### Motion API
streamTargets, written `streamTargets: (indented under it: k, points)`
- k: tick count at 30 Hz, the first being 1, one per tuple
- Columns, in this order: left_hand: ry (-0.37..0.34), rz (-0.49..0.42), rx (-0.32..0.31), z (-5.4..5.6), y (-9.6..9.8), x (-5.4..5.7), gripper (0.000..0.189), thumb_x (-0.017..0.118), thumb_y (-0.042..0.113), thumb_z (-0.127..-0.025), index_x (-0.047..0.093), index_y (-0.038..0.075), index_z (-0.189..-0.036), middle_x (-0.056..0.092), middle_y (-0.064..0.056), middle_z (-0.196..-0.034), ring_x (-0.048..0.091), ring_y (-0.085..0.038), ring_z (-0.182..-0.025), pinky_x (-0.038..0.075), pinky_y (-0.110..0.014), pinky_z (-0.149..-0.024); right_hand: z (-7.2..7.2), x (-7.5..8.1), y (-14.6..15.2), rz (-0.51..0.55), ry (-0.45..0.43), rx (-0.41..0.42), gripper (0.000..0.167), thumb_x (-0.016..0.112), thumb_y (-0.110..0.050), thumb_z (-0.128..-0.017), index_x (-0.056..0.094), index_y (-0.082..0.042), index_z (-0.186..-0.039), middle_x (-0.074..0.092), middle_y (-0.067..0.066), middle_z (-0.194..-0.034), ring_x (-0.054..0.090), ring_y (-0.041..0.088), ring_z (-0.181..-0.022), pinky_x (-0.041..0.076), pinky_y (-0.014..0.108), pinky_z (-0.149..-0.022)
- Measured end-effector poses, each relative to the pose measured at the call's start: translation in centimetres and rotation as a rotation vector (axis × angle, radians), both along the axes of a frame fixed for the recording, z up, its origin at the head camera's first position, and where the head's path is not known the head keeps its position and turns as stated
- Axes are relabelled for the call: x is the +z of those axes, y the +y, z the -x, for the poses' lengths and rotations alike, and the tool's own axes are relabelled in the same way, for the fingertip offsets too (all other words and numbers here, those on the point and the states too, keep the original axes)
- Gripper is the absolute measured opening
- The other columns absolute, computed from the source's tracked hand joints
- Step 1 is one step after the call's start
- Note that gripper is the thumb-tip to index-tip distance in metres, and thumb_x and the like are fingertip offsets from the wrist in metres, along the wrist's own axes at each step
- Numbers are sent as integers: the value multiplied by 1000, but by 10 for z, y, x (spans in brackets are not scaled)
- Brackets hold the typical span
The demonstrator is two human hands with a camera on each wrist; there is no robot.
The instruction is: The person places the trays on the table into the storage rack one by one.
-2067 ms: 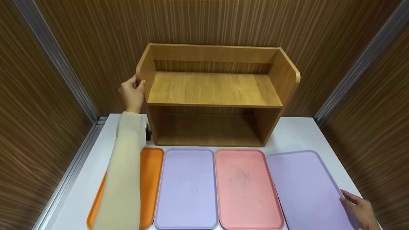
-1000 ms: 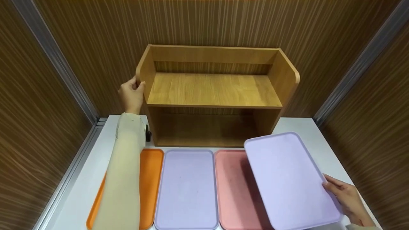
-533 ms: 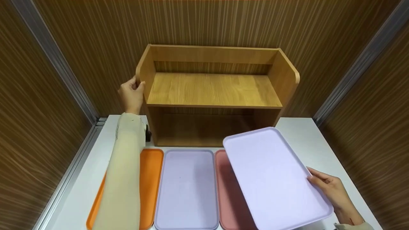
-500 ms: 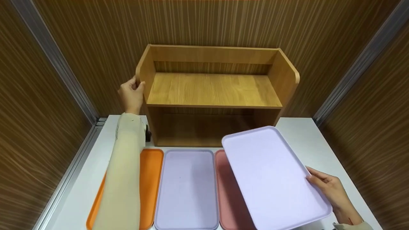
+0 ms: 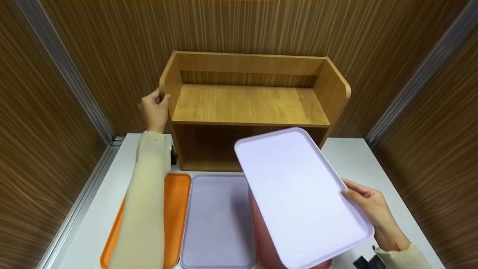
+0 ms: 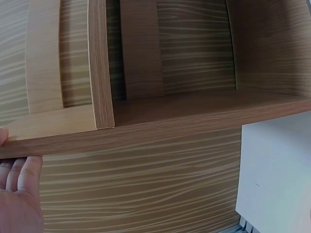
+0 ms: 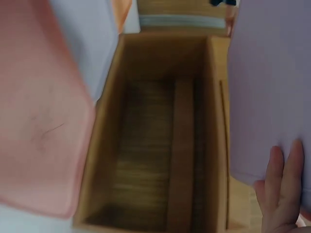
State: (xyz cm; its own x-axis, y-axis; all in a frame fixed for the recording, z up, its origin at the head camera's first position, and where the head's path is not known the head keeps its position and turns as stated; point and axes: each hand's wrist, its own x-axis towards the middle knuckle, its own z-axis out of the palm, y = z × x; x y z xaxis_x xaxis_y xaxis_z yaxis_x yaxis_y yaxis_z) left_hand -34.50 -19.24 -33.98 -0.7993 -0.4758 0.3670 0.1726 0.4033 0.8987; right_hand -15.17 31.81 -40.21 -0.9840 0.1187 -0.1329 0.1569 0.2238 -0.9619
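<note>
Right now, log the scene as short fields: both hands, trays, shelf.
Left hand: grips the wooden shelf at its left side
Right hand: holds the raised lilac tray by one long edge
White table, left to right: orange tray, flat lilac tray, pink tray
Pink tray: partly hidden by raised tray in head view
Wooden shelf: behind the table trays

lilac tray (image 5: 298,198) — aloft, tilted | wooden shelf (image 5: 250,104) — upright, behind tray

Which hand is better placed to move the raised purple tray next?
Probably the right hand: it grips the raised purple tray by its edge, while the left hand holds the shelf.
</note>
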Motion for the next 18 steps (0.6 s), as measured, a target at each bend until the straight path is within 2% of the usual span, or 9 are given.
streamTargets:
  k: [5, 8, 12, 18]
  points:
    - [15, 2, 0, 3, -1, -1, 32, 63, 11, -89, 64, 5, -121, 67, -11, -113, 63, -15, -97, 51, -23, -78, 15, 20, -17, 35, -15, 17, 16, 67, -27, -88, 70, -42, -93, 70, -11, -85, 66, 12, -69, 55, 29, -61]
    - [13, -8, 3, 4, -1, -1, 32, 63, 10, -89, 64, 5, -121, 66, -12, -115, 63, -16, -100, 52, -24, -80, 25, 31, -27, 37, -26, 24, 16, 69, -30, -86, 70, -39, -100, 70, -10, -85, 66, 11, -70, 55, 29, -62]
    - [28, -19, 7, 5, -2, 0, 32, 64, 8, -89, 64, 3, -120, 66, -13, -113, 64, -17, -99, 52, -24, -80, 42, 41, -43, 98, -19, 26, 28, 69, -30, -86, 69, -27, -113, 70, -8, -84, 66, 11, -69, 55, 27, -61]
    - [27, -37, 6, 5, 0, 0, 32, 64, 8, -89, 63, 2, -120, 66, -12, -113, 64, -16, -99, 51, -23, -81, 71, 49, -67, 195, -10, -9, 47, 69, -24, -86, 58, -10, -129, 70, -7, -83, 65, 11, -68, 54, 25, -61]
